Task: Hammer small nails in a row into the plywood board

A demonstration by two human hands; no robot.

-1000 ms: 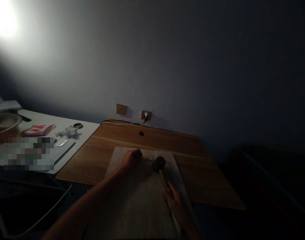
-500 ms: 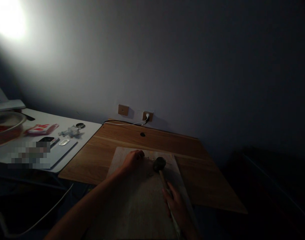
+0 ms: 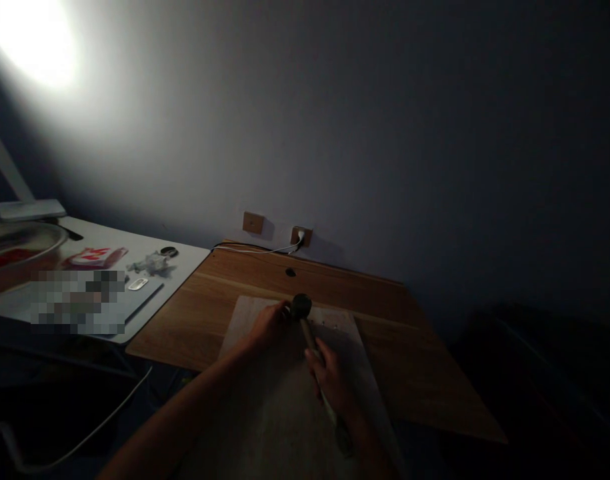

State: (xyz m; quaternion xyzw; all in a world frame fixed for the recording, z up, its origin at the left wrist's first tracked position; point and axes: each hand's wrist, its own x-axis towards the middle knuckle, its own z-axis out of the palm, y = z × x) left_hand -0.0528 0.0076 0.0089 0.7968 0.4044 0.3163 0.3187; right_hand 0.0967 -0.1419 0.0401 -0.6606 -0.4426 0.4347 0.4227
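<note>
A mallet point(image 3: 311, 337) with a dark, round head and a pale handle is in my right hand point(image 3: 332, 377), whose fingers wrap round the handle. Beside the mallet's head, my left hand point(image 3: 271, 323) is closed over the far part of a pale board point(image 3: 279, 400). Its fingertips are pinched together and close against the head; what they hold, if anything, is too dark and small to make out. A few tiny bits point(image 3: 336, 327) lie on the board to the right of the head.
The board lies on a brown wooden table point(image 3: 435, 373) against the wall. On a white table point(image 3: 185, 260) to the left are a lamp base point(image 3: 32, 210), a clear bowl point(image 3: 55, 240), a red-and-white packet point(image 3: 97, 257) and crumpled plastic point(image 3: 155, 263). A white cable point(image 3: 255, 251) runs to a socket.
The mallet's head has moved left and away from me, up to my left hand, uncovering small bits on the board. My left hand stays closed in nearly the same place. The view has shifted slightly.
</note>
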